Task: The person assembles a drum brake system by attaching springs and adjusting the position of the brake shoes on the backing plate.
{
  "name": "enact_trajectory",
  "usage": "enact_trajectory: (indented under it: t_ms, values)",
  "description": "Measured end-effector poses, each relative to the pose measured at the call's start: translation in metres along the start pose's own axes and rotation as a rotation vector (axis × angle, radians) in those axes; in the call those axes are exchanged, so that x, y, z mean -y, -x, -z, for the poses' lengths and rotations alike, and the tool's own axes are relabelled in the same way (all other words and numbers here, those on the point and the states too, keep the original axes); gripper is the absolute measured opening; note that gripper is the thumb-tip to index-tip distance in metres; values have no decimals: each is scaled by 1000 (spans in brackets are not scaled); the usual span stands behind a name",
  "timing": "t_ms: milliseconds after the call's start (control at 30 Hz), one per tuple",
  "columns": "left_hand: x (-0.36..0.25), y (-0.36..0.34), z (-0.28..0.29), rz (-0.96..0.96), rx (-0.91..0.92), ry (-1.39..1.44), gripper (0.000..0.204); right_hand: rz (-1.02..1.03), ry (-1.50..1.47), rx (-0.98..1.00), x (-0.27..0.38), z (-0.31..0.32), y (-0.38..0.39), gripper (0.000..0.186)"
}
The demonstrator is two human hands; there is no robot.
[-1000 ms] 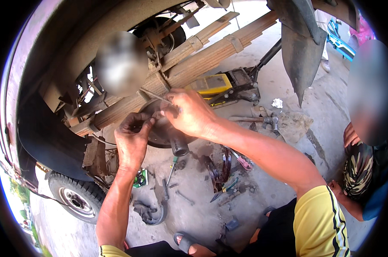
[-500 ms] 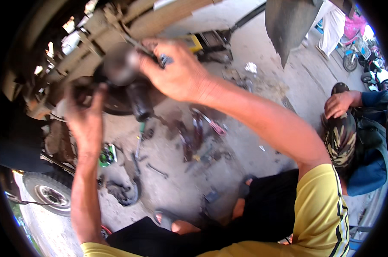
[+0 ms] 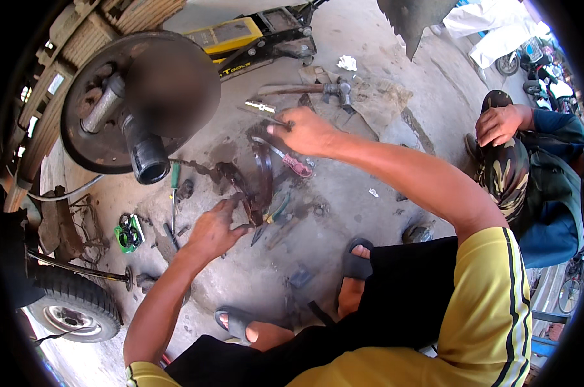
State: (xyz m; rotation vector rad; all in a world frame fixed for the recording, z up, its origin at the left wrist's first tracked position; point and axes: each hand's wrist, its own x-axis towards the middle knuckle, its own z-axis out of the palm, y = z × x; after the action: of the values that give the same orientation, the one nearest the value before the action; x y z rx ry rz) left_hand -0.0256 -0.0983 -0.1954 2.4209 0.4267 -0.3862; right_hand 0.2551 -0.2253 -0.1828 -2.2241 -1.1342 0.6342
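Vehicle repair workshop or yard, cannot tell which. Stained concrete floor [image 3: 369, 168]. Upper left: leaf springs [image 3: 147, 13] and a round backing plate [image 3: 89, 138], greasy, exposed. Upper centre: yellow-and-black floor jack [image 3: 230, 35]. Mid-floor, loose hand tools: ball-peen hammer [image 3: 340, 90], green-handled screwdriver [image 3: 174, 180], pliers [image 3: 274, 217]. Lower left: tyred wheel [image 3: 69, 316]. Motorbikes [image 3: 553, 77] parked, upper right.

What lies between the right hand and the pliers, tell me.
In the head view, a pink-handled tool on the ground shows between the right hand and the pliers.
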Motion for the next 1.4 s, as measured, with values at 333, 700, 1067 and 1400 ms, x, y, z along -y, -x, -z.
enact_trajectory:
  t_ms: [333, 700, 1067, 1400]
  values:
    - [26, -48, -55, 336, -206, 257, 84, -45, 72, 251, -43, -28, -5, 46]
    - [71, -108, -61, 493, -500, 1125, 83, -82, 37, 422, -23, -22, -4, 44]
    - [-22, -109, -18, 107, -328, 1373, 39, -29, -316, 306, -59, 11, 13, 69]
    - [-87, -89, 26, -76, -113, 1544, 47, -155, -605, 327, -35, 66, 62, 47]
